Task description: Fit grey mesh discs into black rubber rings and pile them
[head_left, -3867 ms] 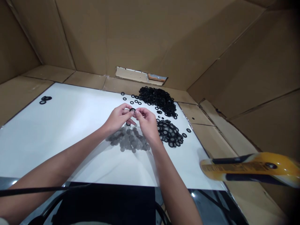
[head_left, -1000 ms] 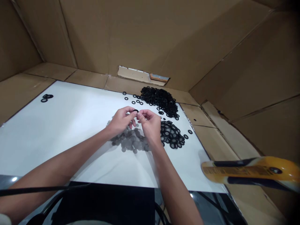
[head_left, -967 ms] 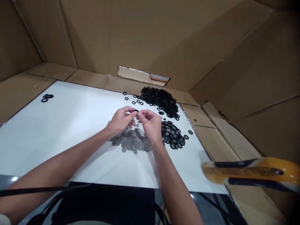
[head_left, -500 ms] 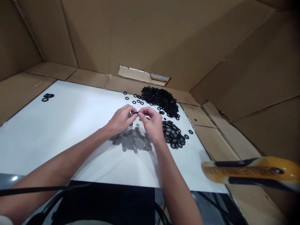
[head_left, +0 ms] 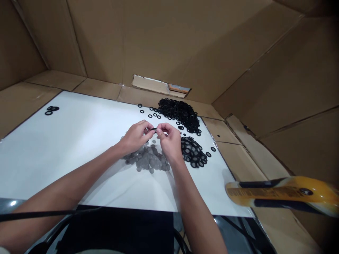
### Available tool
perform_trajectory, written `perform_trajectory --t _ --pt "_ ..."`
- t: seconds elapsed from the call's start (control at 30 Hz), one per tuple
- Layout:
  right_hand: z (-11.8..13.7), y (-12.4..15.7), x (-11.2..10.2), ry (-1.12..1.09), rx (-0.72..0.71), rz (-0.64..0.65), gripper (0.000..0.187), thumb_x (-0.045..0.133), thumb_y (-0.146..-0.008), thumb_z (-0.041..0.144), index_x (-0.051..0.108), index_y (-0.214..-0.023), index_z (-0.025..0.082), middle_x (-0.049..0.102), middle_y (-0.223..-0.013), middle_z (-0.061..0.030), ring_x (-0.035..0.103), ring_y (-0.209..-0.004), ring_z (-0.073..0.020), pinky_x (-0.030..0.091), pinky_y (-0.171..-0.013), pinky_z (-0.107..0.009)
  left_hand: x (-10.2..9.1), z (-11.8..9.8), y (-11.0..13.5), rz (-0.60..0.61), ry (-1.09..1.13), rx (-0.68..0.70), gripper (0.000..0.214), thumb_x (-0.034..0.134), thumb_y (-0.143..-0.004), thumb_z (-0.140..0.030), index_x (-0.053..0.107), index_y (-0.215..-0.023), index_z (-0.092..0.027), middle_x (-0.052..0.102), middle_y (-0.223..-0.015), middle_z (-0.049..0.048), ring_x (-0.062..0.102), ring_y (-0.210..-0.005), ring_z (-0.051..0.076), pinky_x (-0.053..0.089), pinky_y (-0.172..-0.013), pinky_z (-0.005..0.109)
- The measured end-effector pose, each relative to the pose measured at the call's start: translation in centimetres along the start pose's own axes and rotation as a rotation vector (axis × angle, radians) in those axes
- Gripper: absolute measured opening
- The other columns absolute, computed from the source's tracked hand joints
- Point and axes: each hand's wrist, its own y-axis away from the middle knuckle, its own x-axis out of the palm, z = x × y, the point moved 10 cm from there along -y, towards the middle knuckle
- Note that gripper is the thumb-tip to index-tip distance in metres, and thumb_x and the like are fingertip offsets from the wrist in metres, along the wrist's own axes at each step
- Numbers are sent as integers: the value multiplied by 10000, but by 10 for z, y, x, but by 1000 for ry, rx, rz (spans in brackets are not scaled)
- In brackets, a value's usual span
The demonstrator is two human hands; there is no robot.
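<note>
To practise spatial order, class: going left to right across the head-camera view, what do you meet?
Small cluster of black rubber rings → bare left hand → small black rubber ring → bare right hand → heap of flat black rubber rings → yellow-and-black plastic object

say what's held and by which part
A small black rubber ring, pinched at its rim between fingertips of the left hand and the right hand.

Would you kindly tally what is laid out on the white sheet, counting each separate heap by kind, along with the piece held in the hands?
Heap of black rings: 1
Heap of black rings with pale centres: 1
Heap of grey discs: 1
Small cluster of black rings at far left: 1
Black ring held between left hand and right hand: 1
Total: 5
</note>
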Motion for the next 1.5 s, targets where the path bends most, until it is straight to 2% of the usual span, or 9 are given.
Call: perform_trajectory --t 0.23,0.43,0.63,0.73,1.0,1.13,1.27,1.4,1.5 --pt "-3 2 3 114 -14 0 127 496 -852 319 543 -808 209 578 -791 -24 543 -769 -194 452 -687 -318 4 0 1 33 23 -25 116 565 -904 -288 605 -868 -185 651 -793 19 614 -681 149 456 -658 266" --pt "-5 0 1 74 -14 -6 130 529 -848 339 548 -821 213 584 -797 -9 543 -729 -173 453 -680 -304 3 6 2 9 69 -44 125 580 -903 -310 618 -883 -192 673 -773 15 639 -676 149 467 -651 264" --pt "-4 -3 -3 -61 -6 -6 169 609 -821 366 570 -818 202 589 -757 8 540 -671 -146 453 -664 -289 10 20 1 20 487 -163 211 686 -826 -317 657 -961 -158 663 -695 1 656 -647 144 488 -611 257" --pt "2 -3 -3 -111 -21 -19 166 630 -824 358 567 -829 205 586 -764 9 546 -669 -143 458 -665 -289 5 22 0 -37 625 -176 240 745 -765 -269 679 -953 -135 678 -710 11 665 -669 136 519 -652 261" --pt "44 12 -15 34 -293 -137 66 625 -886 288 616 -880 222 656 -886 -29 620 -850 -187 514 -805 -329 -17 7 3 -197 687 -86 184 787 -737 -256 686 -847 -149 692 -767 5 686 -714 134 579 -757 289" --pt "65 25 -21 175 -459 -202 99 579 -933 244 641 -855 244 679 -858 -32 642 -842 -204 534 -788 -361 -27 -11 11 -246 606 50 102 746 -804 -252 706 -843 -166 719 -844 29 696 -773 153 592 -786 303" --pt "82 41 -26 231 -645 -288 161 561 -947 172 670 -868 259 717 -843 -32 685 -815 -205 565 -773 -376 -48 -45 26 -386 401 331 135 642 -900 -153 737 -811 -188 742 -921 50 706 -857 156 599 -771 288" --pt "92 53 -27 219 -816 -334 185 562 -932 99 675 -903 243 729 -852 -33 708 -787 -182 592 -694 -333 -62 -81 50 -541 195 694 212 654 -848 -9 725 -910 -199 767 -883 20 733 -819 140 604 -683 232" --pt "96 57 -28 211 -884 -356 226 584 -902 33 676 -925 238 725 -855 -31 702 -779 -162 589 -680 -303 -61 -95 59 -519 132 851 282 648 -824 39 684 -997 -180 775 -939 37 747 -840 142 620 -684 222"
